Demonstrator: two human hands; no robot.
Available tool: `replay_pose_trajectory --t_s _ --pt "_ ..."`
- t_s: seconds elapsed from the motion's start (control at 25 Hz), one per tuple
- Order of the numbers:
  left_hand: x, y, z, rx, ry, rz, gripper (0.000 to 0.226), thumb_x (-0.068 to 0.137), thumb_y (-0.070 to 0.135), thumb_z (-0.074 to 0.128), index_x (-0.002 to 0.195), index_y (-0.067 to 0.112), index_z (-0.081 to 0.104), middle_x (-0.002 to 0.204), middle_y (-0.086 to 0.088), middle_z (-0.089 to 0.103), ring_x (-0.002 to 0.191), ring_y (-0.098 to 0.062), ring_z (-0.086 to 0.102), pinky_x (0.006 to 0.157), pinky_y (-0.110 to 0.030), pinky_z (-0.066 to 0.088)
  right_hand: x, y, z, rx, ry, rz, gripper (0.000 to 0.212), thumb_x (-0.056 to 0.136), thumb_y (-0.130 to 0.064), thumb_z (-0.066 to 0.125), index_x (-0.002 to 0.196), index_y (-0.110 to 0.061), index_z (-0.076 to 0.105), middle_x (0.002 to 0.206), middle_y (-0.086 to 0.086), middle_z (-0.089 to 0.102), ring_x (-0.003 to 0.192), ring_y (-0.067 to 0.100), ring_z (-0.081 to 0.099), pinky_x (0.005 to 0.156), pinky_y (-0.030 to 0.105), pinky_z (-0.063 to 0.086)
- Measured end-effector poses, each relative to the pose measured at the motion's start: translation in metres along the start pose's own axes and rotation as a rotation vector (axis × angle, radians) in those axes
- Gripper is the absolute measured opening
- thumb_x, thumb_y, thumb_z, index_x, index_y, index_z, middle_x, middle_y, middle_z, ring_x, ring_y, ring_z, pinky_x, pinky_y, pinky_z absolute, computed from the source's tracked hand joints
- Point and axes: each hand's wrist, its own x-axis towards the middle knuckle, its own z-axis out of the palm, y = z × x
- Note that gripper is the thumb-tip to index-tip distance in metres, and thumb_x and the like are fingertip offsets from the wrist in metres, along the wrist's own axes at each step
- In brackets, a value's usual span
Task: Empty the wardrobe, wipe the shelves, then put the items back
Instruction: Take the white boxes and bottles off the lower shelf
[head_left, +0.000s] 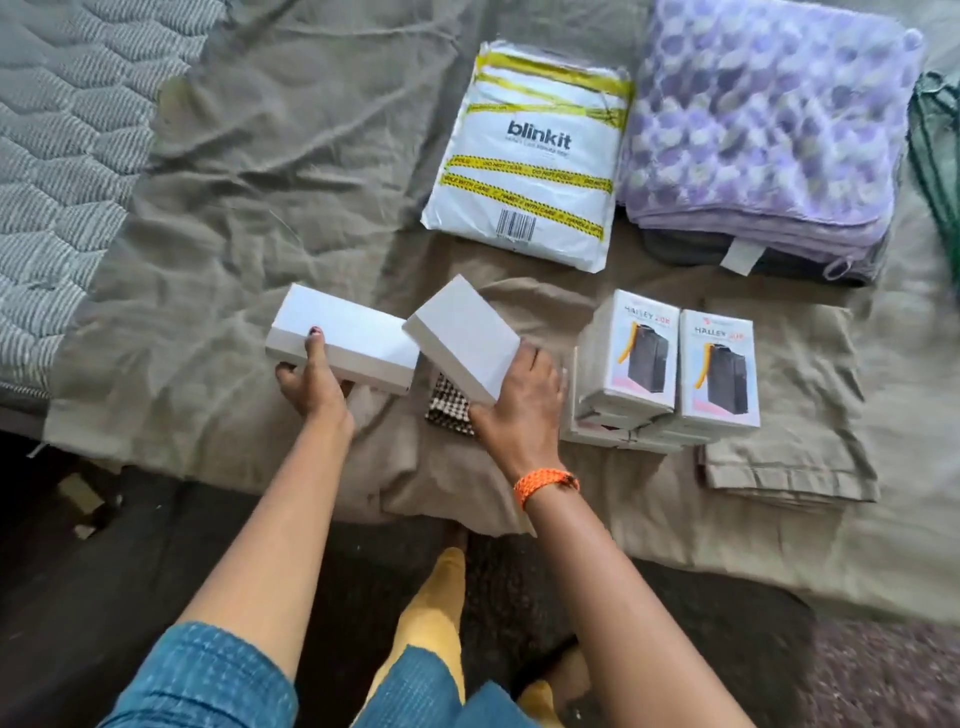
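Observation:
My left hand (311, 382) grips a long white box (345, 343) at its near edge, thumb on top, just above the bed. My right hand (524, 402) holds a second white box (460, 338) tilted up beside the first; an orange band is on that wrist. A checked cloth (448, 408) peeks out under the tilted box. Right of my right hand stand two printed boxes (670, 358) on a low stack of similar boxes.
A white courier bag (535, 150) with yellow tape lies further back on the olive sheet (249, 197). A folded purple blanket (769, 119) sits at the back right, a folded beige cloth (795, 452) under the printed boxes, a grey quilt (62, 130) at left.

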Motion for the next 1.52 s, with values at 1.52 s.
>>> replay_pose_trajectory --t_s 1.52 --pt "0.089 0.018 0.110 1.471 -0.333 0.642 0.087 0.092 0.049 0.042 0.150 0.001 -0.002 0.160 -0.014 -0.005 0.147 -0.032 0.003 0.115 -0.051 0.010 0.138 -0.009 0.051 -0.335 -0.164 0.123 0.097 0.086 0.006 0.050 0.150 -0.015 -0.020 0.158 0.012 -0.021 0.148 0.027 -0.012 0.120 0.047 0.007"
